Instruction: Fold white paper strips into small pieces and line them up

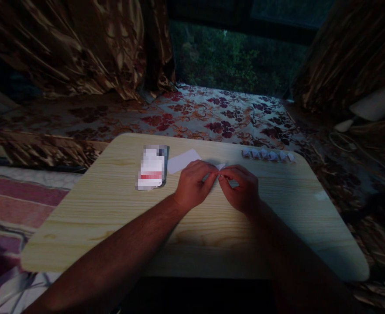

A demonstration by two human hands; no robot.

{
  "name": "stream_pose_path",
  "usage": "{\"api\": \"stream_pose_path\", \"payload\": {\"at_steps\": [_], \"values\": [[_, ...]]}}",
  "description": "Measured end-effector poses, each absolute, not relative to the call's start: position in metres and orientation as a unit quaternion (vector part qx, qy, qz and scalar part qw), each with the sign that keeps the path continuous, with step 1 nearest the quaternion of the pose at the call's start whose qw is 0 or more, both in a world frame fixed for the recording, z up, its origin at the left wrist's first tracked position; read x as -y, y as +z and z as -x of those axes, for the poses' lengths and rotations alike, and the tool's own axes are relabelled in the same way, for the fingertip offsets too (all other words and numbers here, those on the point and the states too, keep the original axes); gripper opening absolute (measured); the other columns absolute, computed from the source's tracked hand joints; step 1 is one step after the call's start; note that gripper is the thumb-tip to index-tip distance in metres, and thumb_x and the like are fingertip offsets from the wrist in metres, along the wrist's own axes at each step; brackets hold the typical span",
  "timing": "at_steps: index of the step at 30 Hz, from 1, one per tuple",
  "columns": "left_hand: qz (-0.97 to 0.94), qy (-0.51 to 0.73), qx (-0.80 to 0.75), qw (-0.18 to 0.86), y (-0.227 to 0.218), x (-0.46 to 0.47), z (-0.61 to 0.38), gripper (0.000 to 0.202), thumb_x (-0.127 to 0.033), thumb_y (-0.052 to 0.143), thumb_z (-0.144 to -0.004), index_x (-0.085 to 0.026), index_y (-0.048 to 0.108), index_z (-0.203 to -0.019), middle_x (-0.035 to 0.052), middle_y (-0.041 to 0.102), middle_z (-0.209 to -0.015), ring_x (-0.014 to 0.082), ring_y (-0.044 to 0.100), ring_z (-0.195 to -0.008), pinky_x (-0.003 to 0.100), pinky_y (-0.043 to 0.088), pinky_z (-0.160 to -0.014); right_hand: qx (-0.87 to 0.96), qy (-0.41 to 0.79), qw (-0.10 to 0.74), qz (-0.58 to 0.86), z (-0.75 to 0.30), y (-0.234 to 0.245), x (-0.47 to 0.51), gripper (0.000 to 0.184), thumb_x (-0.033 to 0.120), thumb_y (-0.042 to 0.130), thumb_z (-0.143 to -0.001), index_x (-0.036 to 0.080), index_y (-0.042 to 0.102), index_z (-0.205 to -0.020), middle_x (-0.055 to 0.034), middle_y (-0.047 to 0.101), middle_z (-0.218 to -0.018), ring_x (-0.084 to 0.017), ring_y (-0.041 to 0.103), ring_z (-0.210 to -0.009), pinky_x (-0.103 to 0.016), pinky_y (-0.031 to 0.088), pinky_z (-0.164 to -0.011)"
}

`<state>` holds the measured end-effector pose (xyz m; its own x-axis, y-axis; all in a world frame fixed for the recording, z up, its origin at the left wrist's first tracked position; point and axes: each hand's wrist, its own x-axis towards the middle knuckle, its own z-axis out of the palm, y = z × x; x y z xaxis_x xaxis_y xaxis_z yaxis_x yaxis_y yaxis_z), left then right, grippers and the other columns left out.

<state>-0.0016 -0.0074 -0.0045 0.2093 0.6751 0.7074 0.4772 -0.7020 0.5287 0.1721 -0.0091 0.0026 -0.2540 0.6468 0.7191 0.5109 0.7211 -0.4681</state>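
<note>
Between my two hands is a small piece of folded white paper (221, 166), pinched at its lower edge just above the table. My left hand (195, 183) grips it from the left with thumb and fingertips together. From the right, my right hand (241, 185) pinches the same paper, its fingers curled. A flat white sheet of paper (183, 161) lies behind my left hand, partly covered by it. Toward the back right stands a row of several small folded paper pieces (268, 155). Fine folds in the held paper are too small to make out.
The light wooden table (114, 218) has rounded corners. A blurred-out white item with a red band (151, 168) lies left of the sheet. Beyond the table are a flower-patterned ledge (205, 113), curtains (114, 43) and a window. Striped bedding (22, 192) is at left.
</note>
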Motion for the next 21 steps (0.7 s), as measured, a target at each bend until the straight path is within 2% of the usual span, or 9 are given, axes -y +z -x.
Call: {"api": "stream_pose_path", "payload": {"at_steps": [9,13,18,21], "values": [[-0.709,0.538,-0.419,0.182,-0.0058,0.0124,-0.0022,0.01,-0.023,0.062,-0.086,-0.019,0.069,-0.091,0.0034,0.075,-0.09,0.015,0.069,-0.081,0.026,0.051,-0.076,0.792,0.065,0.469,0.385,-0.1708,0.0014,0.0088,0.012,0.012,0.064,-0.079,0.021,0.066,-0.087,-0.0015,0.066,-0.077,-0.015,0.061,-0.071,-0.029,0.051,-0.07],[-0.695,0.534,-0.429,0.22,-0.0038,0.0128,-0.004,0.013,-0.026,0.065,-0.085,-0.019,0.072,-0.093,0.0035,0.075,-0.089,0.0154,0.069,-0.083,0.027,0.051,-0.079,0.792,0.062,0.468,0.388,-0.1715,0.002,0.0091,0.013,0.01,0.061,-0.081,0.02,0.067,-0.087,-0.0009,0.065,-0.073,-0.014,0.059,-0.068,-0.028,0.049,-0.068],[-0.632,0.541,-0.436,0.343,-0.0032,0.0083,-0.0065,0.015,-0.031,0.069,-0.081,-0.018,0.075,-0.088,0.005,0.076,-0.085,0.0166,0.069,-0.08,0.029,0.053,-0.078,0.789,0.07,0.46,0.4,-0.1721,0.003,0.0085,0.013,0.012,0.061,-0.083,0.02,0.069,-0.089,-0.0012,0.064,-0.073,-0.015,0.059,-0.067,-0.028,0.049,-0.066],[-0.586,0.557,-0.435,0.397,-0.006,0.0045,-0.0069,0.016,-0.032,0.073,-0.078,-0.017,0.075,-0.084,0.0052,0.075,-0.081,0.016,0.068,-0.076,0.028,0.052,-0.074,0.787,0.062,0.462,0.405,-0.1724,0.0037,0.0069,0.009,0.016,0.064,-0.083,0.021,0.07,-0.087,-0.0031,0.066,-0.078,-0.018,0.061,-0.075,-0.032,0.051,-0.073]]}}
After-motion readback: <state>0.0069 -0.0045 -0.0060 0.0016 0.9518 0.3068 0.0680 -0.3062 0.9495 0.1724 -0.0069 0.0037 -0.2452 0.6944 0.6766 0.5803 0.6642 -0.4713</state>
